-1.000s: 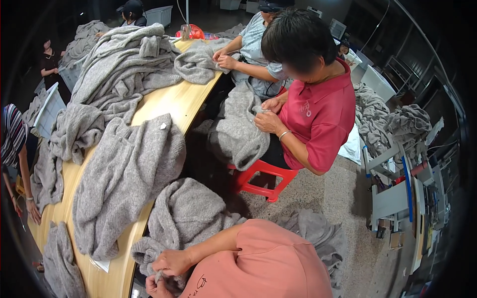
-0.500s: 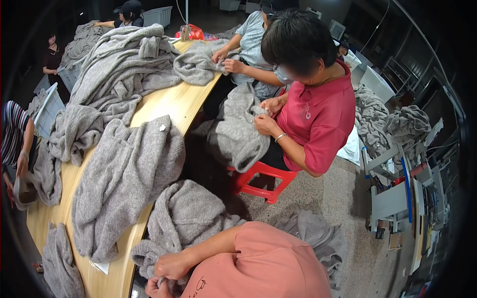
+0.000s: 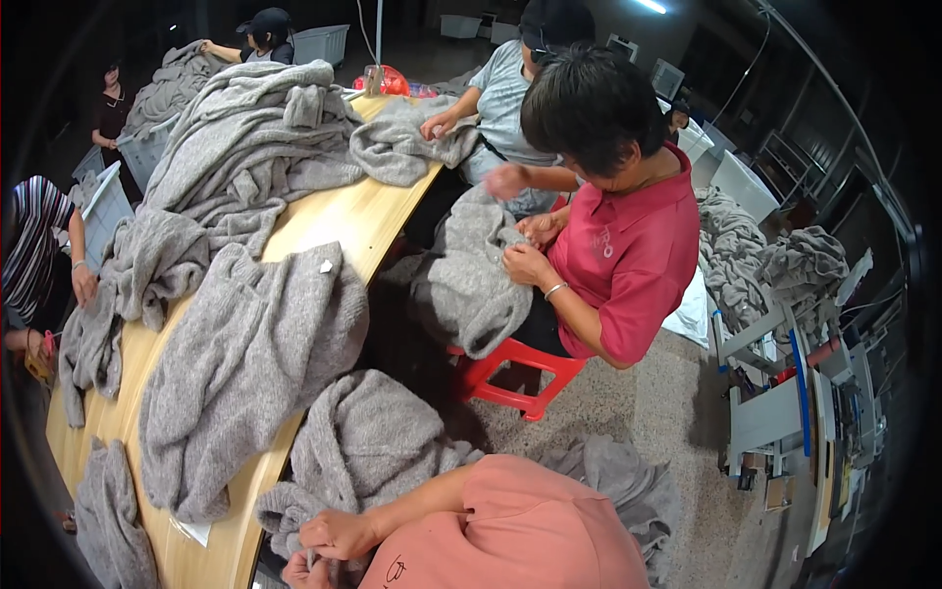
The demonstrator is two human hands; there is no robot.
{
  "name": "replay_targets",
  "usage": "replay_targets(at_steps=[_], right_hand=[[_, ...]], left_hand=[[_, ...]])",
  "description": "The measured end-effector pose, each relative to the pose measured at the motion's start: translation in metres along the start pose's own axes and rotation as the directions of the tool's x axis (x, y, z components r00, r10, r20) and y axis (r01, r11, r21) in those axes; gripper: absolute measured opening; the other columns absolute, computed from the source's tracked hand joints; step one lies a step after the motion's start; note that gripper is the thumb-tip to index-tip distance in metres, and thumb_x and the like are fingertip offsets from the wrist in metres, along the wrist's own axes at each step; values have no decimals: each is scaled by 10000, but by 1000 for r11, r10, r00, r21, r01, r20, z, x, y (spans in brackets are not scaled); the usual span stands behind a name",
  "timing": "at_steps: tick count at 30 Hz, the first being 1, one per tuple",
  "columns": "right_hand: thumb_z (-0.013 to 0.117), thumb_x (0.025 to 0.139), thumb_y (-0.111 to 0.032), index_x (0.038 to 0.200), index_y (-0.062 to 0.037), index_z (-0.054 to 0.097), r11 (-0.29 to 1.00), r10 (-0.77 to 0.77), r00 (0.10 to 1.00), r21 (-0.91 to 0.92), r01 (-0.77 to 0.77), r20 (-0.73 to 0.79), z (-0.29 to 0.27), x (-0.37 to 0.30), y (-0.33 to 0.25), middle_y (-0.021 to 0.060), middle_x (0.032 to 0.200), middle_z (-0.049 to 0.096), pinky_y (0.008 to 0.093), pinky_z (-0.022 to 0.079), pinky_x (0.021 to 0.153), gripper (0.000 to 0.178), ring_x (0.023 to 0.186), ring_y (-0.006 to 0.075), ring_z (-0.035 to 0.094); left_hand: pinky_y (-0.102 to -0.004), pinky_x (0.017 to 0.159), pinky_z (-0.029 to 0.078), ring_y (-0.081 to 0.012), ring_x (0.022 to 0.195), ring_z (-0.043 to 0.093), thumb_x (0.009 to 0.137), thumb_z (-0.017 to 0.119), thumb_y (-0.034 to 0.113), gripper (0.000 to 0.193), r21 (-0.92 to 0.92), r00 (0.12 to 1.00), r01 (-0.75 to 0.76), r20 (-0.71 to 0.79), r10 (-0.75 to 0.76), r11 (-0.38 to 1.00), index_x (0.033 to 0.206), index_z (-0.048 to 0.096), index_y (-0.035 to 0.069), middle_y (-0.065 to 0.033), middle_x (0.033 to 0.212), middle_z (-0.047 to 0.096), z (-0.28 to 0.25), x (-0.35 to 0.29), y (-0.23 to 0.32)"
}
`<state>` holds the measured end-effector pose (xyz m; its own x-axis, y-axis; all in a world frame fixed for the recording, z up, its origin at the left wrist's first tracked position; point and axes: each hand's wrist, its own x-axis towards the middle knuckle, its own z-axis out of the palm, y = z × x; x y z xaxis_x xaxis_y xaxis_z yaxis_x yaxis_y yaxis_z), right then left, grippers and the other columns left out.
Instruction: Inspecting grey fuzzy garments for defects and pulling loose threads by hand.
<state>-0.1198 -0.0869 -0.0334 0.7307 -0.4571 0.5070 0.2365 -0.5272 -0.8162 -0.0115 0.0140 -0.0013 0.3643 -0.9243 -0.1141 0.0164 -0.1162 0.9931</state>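
A grey knitted garment (image 3: 368, 432) is bunched beside the table at my lap, its near end in my hands. My right hand (image 3: 339, 535), at the end of the bare forearm below a salmon sleeve, is closed on a fold of it. Just below, near the picture's lower edge, my left hand (image 3: 308, 569) pinches the same cloth with bent fingers. Part of the left hand is cut off by the frame. On the table close to my hands lies a grey sweater (image 3: 245, 373) with a small white tag.
The wooden table (image 3: 319, 226) carries a large heap of grey knitwear (image 3: 255, 128). A co-worker in a red shirt (image 3: 628, 245) sits on a red stool (image 3: 520, 378), handling a similar garment. Other people work around the table. More grey garments (image 3: 618, 481) lie on the floor at the right.
The view has shifted slightly. My hands stay on the garment with little movement. A co-worker in grey has lifted one hand off the cloth; the striped-sleeved person's hand has moved upward.
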Motion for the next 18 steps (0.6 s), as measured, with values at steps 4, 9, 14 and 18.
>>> replay_targets(at_steps=[4, 9, 14, 18], right_hand=[[502, 623, -79, 609, -5, 469, 994, 109, 992, -3, -110, -63, 5, 5, -4, 146, 623, 485, 412, 380, 530, 82, 606, 335, 502], [478, 625, -73, 616, 5, 448, 955, 191, 980, 222, -198, 54, 2, 15, -5, 168, 622, 466, 382, 353, 525, 84, 596, 330, 479], [585, 689, -230, 763, -27, 504, 993, 113, 992, 33, -116, 64, -24, 19, 0, 146, 796, 499, 403, 404, 657, 231, 752, 316, 498], [676, 599, -170, 918, -28, 537, 924, 136, 969, -378, -50, 204, -68, 14, 20, 136, 884, 544, 389, 405, 745, 376, 850, 321, 515]], left_hand=[[-207, 510, 392, -62, 550, 470, 695, 555, 42, 55, -41, 995, 80, 64, -77, 996, 678, 531, -5, 0, 610, 513, -1, 4, 2], [-236, 555, 423, -95, 617, 503, 717, 604, 123, 161, -233, 984, 122, -101, -149, 965, 791, 534, -2, -26, 709, 534, -7, -6, -11], [-302, 783, 438, -176, 871, 536, 658, 567, 98, 324, -313, 891, 185, -347, -294, 932, 962, 502, 9, -68, 959, 536, -7, 12, -16], [-268, 618, 457, -154, 670, 561, 668, 536, 112, 155, -504, 954, 127, -173, -244, 854, 791, 527, 18, -77, 766, 585, -22, 27, 14]])
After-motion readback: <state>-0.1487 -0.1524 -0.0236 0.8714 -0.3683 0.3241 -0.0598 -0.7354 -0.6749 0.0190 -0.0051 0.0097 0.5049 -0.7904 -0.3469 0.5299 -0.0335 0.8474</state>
